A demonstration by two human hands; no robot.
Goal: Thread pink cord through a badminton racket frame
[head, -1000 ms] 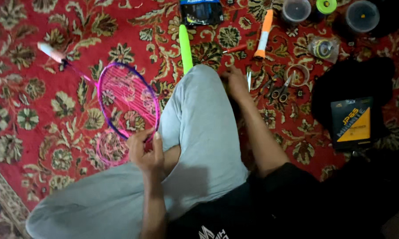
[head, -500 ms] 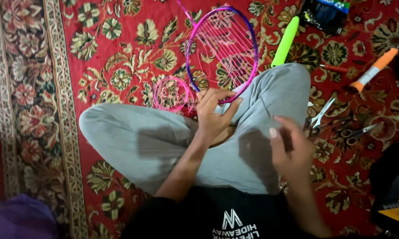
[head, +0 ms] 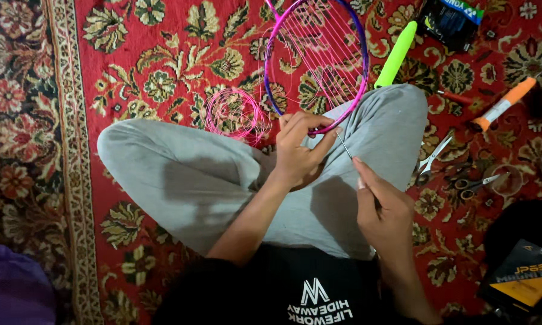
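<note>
Racket head at 12 o'clock, rim pinched by left hand. Right hand at 4 o'clock grips thin awl. String coil at 10 o'clock.

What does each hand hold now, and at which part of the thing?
The left hand grips the racket at the lower rim of its frame. The right hand holds a thin metal awl by its handle end, tip toward the frame.

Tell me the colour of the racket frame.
Racket frame: pink shading to purple, clearest in the head view.
</note>
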